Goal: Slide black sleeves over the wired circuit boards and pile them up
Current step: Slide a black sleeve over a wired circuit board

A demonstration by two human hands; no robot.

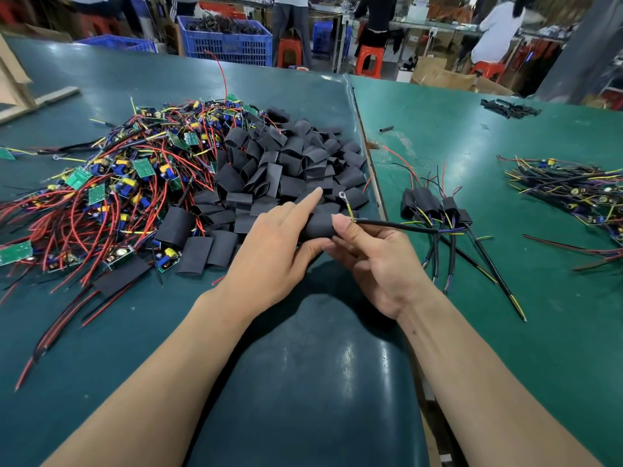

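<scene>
Both hands hold one black sleeve above the green table. My left hand grips its left end, thumb underneath and index finger stretched out straight. My right hand pinches its right end, where a black cable and a yellow wire with a ring terminal come out. The board inside is hidden. Behind lies a heap of empty black sleeves, and left of it a tangle of wired green circuit boards. A small pile of sleeved boards lies to the right.
More wired parts lie at the far right, and loose black tubes at the back right. A seam splits the table in two. Blue crates, red stools and standing people are beyond the far edge.
</scene>
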